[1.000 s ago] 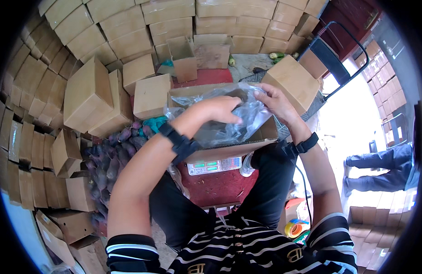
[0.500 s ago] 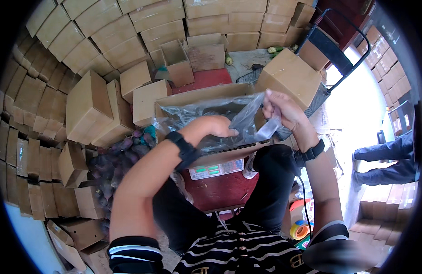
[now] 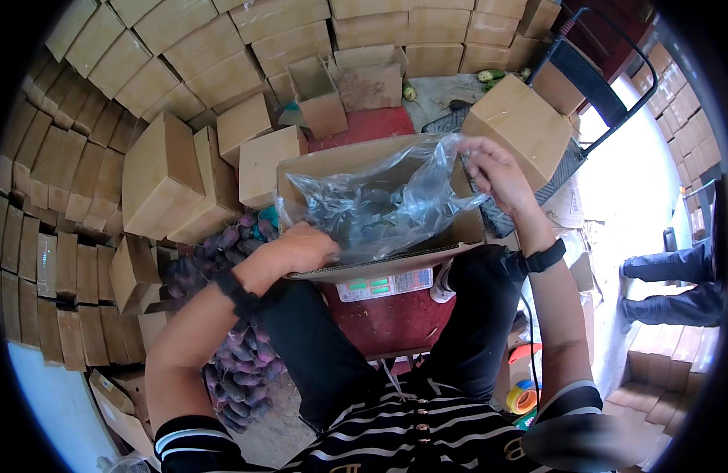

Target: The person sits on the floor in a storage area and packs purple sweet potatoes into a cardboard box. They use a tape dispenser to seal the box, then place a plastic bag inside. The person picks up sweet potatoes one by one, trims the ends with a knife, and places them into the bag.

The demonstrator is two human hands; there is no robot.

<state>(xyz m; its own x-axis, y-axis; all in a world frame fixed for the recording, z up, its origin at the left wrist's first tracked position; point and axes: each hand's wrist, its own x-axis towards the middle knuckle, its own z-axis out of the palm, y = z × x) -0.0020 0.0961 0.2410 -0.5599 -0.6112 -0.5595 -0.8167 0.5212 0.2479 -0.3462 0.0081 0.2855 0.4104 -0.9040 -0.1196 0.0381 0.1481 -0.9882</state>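
Observation:
An open cardboard box (image 3: 364, 154) stands between my knees, lined with a clear plastic bag (image 3: 364, 205). At its near left corner, my left hand (image 3: 307, 249) is closed on the bag's edge, its fingertips partly hidden. Over the far right corner my right hand (image 3: 494, 169) pinches the bag's upper edge and holds it up. Folds of film cover most of the box's inside. Below the near side of the box shows a white digital scale (image 3: 385, 285) with green displays.
Dark purple vegetables (image 3: 238, 370) lie heaped at my left. Closed cartons (image 3: 518, 118) and stacked boxes (image 3: 293, 43) surround the work place. A folding hand truck (image 3: 589, 94) stands far right. Tape rolls (image 3: 523, 396) lie beside my right leg. Another person's trousered legs (image 3: 668, 288) show at right.
My left hand has moved from over the middle of the bag to the box's near left corner. The bag is spread wider. My right hand still holds its edge.

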